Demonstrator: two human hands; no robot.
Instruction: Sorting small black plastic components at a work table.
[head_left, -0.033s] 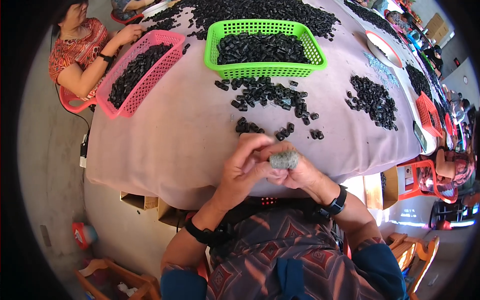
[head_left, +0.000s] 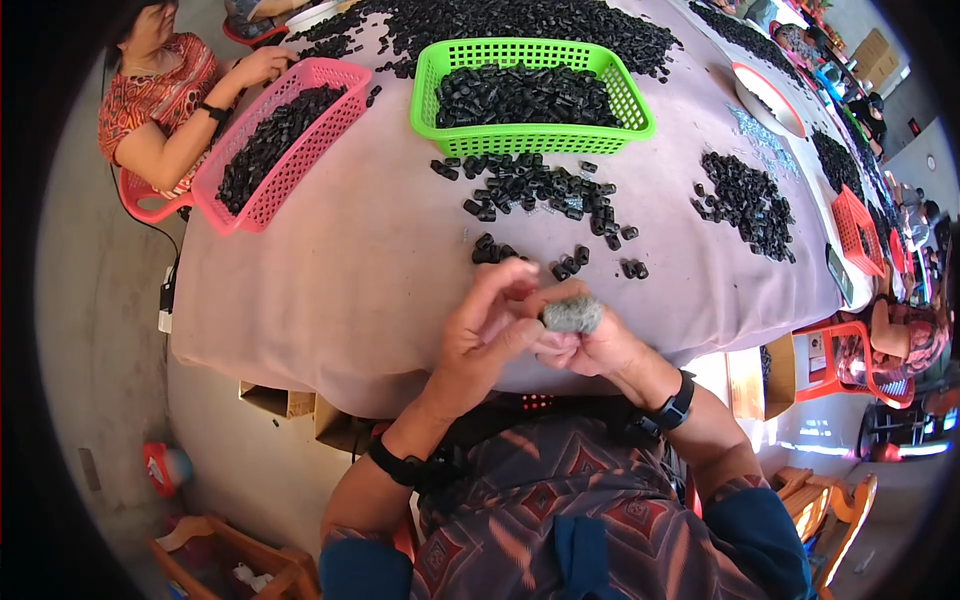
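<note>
both hands meet at the table edge: right hand [head_left: 598, 345] fingers pinching a grey pad [head_left: 572, 315], left hand [head_left: 482, 335] fingers spread.

This is a small workshop or factory floor where parts are sorted by hand. A long table [head_left: 330, 290] under a pale cloth carries heaps of small black plastic parts [head_left: 530, 185], loose in piles and gathered in a green basket [head_left: 535, 135] and a pink basket [head_left: 255, 205]. A co-worker [head_left: 160, 95] sits at the far left corner on a red plastic chair [head_left: 145, 205], with more people and orange baskets [head_left: 858, 230] along the right edge. The floor is bare concrete [head_left: 95, 330], with cardboard boxes [head_left: 285, 400] stowed beneath the table. Several seated workers with the same parts mark it as piecework.
</note>
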